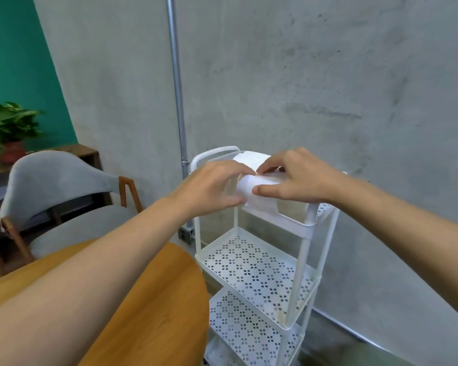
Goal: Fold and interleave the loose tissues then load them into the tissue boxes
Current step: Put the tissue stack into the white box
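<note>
White tissue (245, 188), curled into a loose roll, sits between my two hands just above the top tier of the cart (301, 260). My left hand (212, 186) pinches its 9 o'clock end between thumb and fingertips. My right hand (299, 180) grips it from 3 o'clock, fingers over the top and thumb underneath. From the cart, a wooden table (169, 299) lies at 7 o'clock and a grey chair (50, 180) at 9 o'clock. A pipe (176, 75) climbs the concrete wall at 12.

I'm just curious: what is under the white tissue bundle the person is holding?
The top tray of a white metal trolley, with perforated shelves lower down. The left hand, right hand and white tissue bundle cover the tray's floor, so its contents are hidden.
</note>
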`<state>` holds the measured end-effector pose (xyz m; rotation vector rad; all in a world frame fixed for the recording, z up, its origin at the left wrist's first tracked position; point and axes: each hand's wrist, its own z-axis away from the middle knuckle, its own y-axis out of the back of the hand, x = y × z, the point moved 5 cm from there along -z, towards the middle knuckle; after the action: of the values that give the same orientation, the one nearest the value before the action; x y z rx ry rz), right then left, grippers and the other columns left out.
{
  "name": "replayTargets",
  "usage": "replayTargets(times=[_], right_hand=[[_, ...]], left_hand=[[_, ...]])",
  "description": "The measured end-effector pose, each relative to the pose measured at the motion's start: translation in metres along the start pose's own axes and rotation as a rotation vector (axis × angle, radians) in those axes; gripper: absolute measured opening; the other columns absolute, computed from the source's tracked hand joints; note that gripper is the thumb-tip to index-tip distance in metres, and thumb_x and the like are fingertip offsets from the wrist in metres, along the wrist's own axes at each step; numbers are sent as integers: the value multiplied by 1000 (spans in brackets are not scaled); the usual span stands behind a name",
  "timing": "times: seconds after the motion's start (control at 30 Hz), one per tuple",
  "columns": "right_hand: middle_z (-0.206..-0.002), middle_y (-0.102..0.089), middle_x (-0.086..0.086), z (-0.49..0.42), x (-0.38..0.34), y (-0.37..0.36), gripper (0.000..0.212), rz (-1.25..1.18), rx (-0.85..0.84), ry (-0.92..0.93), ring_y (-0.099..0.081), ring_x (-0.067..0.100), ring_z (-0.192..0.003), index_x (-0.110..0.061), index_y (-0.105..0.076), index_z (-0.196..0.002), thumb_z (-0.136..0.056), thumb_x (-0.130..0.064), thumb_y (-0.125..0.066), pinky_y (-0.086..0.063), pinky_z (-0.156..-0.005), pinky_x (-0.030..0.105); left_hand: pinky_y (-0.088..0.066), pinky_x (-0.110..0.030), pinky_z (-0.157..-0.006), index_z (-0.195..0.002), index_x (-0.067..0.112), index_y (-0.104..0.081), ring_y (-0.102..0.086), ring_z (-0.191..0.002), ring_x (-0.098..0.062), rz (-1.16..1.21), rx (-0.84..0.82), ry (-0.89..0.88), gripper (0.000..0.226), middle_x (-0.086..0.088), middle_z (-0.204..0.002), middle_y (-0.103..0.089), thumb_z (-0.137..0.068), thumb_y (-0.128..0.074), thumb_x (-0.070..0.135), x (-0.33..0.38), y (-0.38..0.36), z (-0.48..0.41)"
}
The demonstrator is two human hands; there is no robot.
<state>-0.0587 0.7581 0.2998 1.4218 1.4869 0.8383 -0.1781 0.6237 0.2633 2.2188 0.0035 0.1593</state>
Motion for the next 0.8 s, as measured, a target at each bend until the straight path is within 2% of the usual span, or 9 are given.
replayTargets(times=[0.13, 0.2, 0.3, 0.37, 0.43, 0.57, 0.63, 0.7, 0.8], right_hand=[[-111, -72, -15, 1, 2, 1, 53, -38, 5, -2, -61, 6, -101, -30, -73, -113, -77, -67, -65, -47, -85, 24], [-112, -71, -16, 1, 2, 2, 52, -45, -1, -3, -61, 4, -102, -30, -73, -115, -77, -66, -67, -43, -81, 19], [-114, -71, -16, 2, 1, 3, 53, -45, -17, -9, -61, 5, -103, -31, -72, -118, -78, -65, -70, -45, -83, 21], [-103, -72, -15, 3, 0, 6, 58, -33, -43, -5, -62, 5, -95, -35, -71, -118, -74, -72, -69, -50, -83, 29], [-81, -67, -13, 6, 0, 9, 56, -51, -79, 6, -59, 4, -77, -39, -68, -118, -72, -71, -74, -48, -70, 27], [-99, -71, -12, 6, 1, 14, 57, -133, -92, 16, -63, 9, -89, -45, -61, -128, -75, -51, -79, -52, -80, 31], [-96, -74, -7, 0, 7, 16, 37, -240, -12, -17, -66, 18, -88, -40, -69, -118, -81, -45, -71, -54, -82, 39], [-83, -75, -7, -6, 17, 20, 20, -319, 96, -118, -67, 20, -76, -27, -77, -103, -87, -31, -64, -54, -73, 36], [-57, -49, 1, -11, 28, 22, 32, -271, 199, -274, -39, 20, -57, -3, -69, -76, -90, -30, -63, -33, -55, 32]], left_hand=[[-55, -43, -89, -126, 29, -74, -69, -100, -18, 48, -11, 71, 34, 8, -115, -77, -93, -78, 34, -6, 8, -4], [-53, -30, -85, -123, 30, -77, -69, -98, -13, 62, -10, 86, 26, 9, -110, -79, -98, -73, 31, -7, 12, -7], [-42, -12, -78, -118, 27, -80, -64, -92, 7, 64, -39, 90, 21, 11, -109, -79, -100, -70, 24, -8, 14, -14], [-49, -21, -79, -114, 24, -81, -64, -90, 2, 106, -70, 127, 19, 10, -105, -79, -102, -66, 25, -10, 16, -19], [-51, -33, -84, -107, 21, -80, -65, -93, -14, 157, -85, 181, 20, 6, -98, -77, -105, -62, 27, -11, 19, -24], [-49, -39, -86, -99, 22, -76, -63, -93, -25, 157, -155, 231, 22, -3, -93, -73, -106, -57, 30, -13, 22, -38], [-50, -40, -83, -94, 26, -75, -63, -92, -24, 150, -197, 249, 23, -3, -92, -73, -105, -56, 32, -13, 22, -44], [-44, -38, -74, -85, 25, -73, -58, -82, -20, 164, -225, 286, 27, 1, -84, -68, -104, -56, 33, -14, 21, -49], [-39, -35, -76, -85, 18, -71, -55, -78, -14, 264, -195, 358, 42, 6, -83, -64, -104, -49, 48, -14, 24, -53]])
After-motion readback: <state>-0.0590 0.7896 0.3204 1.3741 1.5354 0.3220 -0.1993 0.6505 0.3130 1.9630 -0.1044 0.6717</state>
